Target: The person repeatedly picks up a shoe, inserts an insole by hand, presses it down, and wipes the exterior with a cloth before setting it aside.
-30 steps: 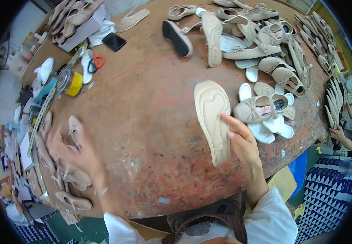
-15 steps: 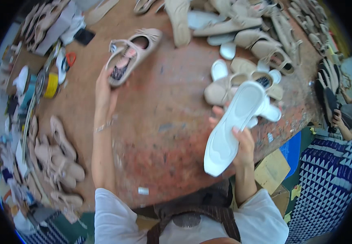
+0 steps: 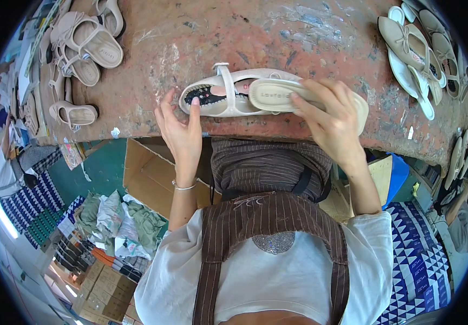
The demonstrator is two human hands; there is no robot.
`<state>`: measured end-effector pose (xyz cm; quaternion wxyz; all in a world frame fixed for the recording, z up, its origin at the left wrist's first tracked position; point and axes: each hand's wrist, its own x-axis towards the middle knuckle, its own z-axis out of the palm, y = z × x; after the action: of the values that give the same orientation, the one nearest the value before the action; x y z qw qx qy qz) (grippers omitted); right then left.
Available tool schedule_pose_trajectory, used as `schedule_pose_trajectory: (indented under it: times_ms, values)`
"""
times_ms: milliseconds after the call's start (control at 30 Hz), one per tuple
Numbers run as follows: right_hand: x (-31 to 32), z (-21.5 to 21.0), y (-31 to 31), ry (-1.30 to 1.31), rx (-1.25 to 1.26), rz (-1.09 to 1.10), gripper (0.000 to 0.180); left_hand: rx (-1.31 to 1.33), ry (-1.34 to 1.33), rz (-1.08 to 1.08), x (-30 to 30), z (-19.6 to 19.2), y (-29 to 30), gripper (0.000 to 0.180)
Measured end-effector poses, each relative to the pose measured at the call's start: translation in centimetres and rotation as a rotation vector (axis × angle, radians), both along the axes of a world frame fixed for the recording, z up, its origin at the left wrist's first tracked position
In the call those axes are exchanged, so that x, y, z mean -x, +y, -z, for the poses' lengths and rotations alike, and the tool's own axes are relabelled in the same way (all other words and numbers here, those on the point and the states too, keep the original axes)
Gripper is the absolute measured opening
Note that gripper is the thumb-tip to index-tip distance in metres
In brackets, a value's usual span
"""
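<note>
A beige strap shoe (image 3: 224, 103) lies sideways near the front edge of the worktable (image 3: 190, 32). Its dark patterned inside shows at the heel. My left hand (image 3: 181, 132) grips the heel end, thumb on the near rim and fingers round the back. My right hand (image 3: 332, 116) is closed on a beige insole (image 3: 270, 96), held over the toe half of the shoe. The insole's heel end points left over the shoe opening, and its wider end sticks out right of my hand. The shoe's toe is mostly hidden under insole and hand.
Several beige shoes (image 3: 90, 40) are heaped at the left. More shoes (image 3: 404, 40) lie at the right with white insoles (image 3: 401, 73). Below the table edge stand an open cardboard box (image 3: 147, 176) and a blue bin (image 3: 399, 176). Another person (image 3: 6, 168) is at the far left.
The shoe has come from the upper left to the table edge before me. My right hand has brought the insole over it; its beige side shows now, where a white side showed earlier.
</note>
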<state>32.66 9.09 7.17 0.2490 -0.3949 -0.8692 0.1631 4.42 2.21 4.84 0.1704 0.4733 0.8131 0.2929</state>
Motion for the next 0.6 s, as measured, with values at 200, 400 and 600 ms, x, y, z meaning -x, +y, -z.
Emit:
schedule_pose_trajectory:
  times_ms: [200, 400, 600]
  values:
    - [7.1, 2.4, -0.3, 0.165, 0.084, -0.126, 0.025, -0.14, -0.373, -0.003, 0.5, 2.1, -1.2, 0.065]
    - [10.3, 3.4, 0.0, 0.193, 0.155, -0.156, 0.021, -0.176, -0.494, 0.031, 1.6, 3.0, -1.1, 0.059]
    - [12.1, 3.5, 0.3, 0.176, 0.174, -0.15, 0.019, -0.245, -0.544, -0.039, 2.3, 4.0, -0.4, 0.045]
